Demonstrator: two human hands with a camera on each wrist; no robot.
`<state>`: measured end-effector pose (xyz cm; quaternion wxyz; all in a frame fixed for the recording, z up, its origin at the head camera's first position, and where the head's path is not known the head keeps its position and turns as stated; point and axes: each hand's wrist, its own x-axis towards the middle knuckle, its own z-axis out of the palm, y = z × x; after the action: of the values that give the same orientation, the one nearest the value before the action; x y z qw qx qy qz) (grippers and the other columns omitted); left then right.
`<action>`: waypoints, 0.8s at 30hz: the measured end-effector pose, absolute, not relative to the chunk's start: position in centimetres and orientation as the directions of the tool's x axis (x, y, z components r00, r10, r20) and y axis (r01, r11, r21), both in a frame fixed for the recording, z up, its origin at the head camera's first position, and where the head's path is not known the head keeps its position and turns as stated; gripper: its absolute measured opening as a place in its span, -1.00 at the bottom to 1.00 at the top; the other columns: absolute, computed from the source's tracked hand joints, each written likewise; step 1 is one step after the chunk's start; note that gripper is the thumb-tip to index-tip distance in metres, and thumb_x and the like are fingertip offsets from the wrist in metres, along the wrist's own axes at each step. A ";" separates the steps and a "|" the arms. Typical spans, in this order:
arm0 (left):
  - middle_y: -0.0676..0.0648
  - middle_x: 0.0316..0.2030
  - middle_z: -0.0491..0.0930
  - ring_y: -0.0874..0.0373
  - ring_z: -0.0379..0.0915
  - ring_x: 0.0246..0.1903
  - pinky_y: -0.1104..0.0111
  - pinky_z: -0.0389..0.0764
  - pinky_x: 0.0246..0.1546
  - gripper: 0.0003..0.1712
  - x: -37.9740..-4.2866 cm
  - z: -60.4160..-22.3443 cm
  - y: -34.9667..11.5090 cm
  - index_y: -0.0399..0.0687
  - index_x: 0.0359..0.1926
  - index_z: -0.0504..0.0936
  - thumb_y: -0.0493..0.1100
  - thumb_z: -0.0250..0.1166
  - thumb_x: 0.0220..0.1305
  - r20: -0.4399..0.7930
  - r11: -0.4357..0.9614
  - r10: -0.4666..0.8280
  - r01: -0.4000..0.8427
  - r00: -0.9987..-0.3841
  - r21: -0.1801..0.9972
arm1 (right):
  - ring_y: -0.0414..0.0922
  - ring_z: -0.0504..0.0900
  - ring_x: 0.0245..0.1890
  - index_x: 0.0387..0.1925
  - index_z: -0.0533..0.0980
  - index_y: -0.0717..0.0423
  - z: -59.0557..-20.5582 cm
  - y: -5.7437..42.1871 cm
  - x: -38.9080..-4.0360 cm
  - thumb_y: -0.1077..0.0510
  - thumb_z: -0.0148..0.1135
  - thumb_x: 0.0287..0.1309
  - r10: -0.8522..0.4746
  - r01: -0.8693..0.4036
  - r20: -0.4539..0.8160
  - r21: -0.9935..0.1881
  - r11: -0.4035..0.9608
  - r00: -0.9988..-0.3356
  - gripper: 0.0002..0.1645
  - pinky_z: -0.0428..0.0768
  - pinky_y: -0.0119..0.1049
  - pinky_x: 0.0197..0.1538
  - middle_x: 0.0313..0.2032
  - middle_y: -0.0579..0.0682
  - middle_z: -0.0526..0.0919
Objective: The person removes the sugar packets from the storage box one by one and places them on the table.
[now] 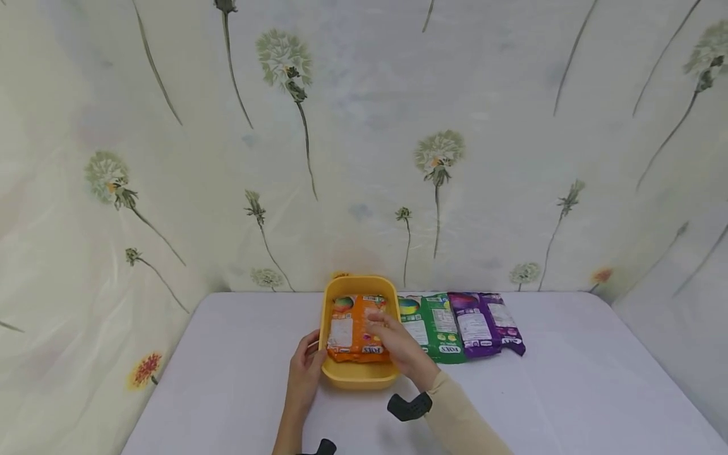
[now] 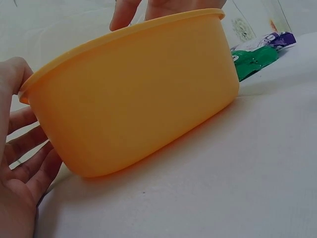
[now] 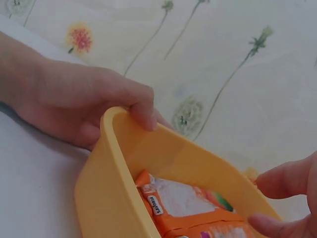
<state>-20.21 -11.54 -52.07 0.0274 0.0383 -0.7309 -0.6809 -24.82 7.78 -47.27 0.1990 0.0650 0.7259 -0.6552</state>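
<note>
A yellow plastic container (image 1: 359, 379) stands on the table, and an orange snack packet (image 1: 344, 332) with a white label lies inside it. My left hand (image 1: 304, 376) grips the container's left side, thumb over the rim and fingers against the outer wall. Over the orange packet is my right hand (image 1: 402, 347); in the right wrist view its thumb and finger are spread apart above the packet (image 3: 183, 198), with nothing between them. Whether its other fingers touch the packet is hidden.
Against the container's right side lies a green packet (image 1: 442, 325), partly hidden by the right hand. Further right are purple packets (image 1: 474, 325), side by side. The white table (image 1: 569, 379) meets a flower-patterned curtain (image 1: 352, 158) at its back edge.
</note>
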 end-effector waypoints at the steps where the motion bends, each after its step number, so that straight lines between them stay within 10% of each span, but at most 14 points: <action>1: -0.20 0.19 0.42 -0.04 0.42 0.16 0.42 0.52 0.11 -0.52 -20.2 -52.1 -11.5 -0.11 0.27 0.36 -0.26 0.09 0.32 -0.009 0.073 -0.093 -0.016 -0.996 0.997 | 0.14 0.26 0.26 0.26 0.28 0.08 -47.2 7.8 -24.8 0.03 0.05 0.28 -0.169 0.354 -0.372 -0.927 0.127 -0.913 -0.45 0.24 0.14 0.34 0.30 0.18 0.26; 14: -0.13 0.21 0.40 0.01 0.40 0.17 0.42 0.51 0.12 -0.50 -20.8 -53.6 -11.5 -0.03 0.28 0.34 -0.22 0.10 0.33 -0.035 0.056 -0.094 -0.041 -0.995 0.998 | 0.06 0.32 0.13 0.25 0.32 0.16 -47.7 7.9 -24.8 0.04 0.10 0.28 -0.206 0.352 -0.356 -0.934 0.058 -0.911 -0.45 0.36 -0.21 0.06 0.24 0.15 0.33; 24: -0.11 0.20 0.43 0.02 0.43 0.15 0.42 0.50 0.14 -0.53 -21.5 -55.6 -11.6 0.05 0.25 0.38 -0.17 0.12 0.32 0.022 0.055 -0.118 0.016 -0.993 0.998 | 0.06 0.42 0.17 0.25 0.29 0.04 -47.8 6.9 -23.9 0.18 0.09 0.24 -0.158 0.182 -0.244 -0.927 0.326 -0.957 -0.47 0.42 0.05 0.26 0.25 0.15 0.37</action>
<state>-21.48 -11.64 -55.60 0.0487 0.0351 -0.7246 -0.6866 -23.88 6.89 -47.81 0.1466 0.0077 0.8010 -0.5803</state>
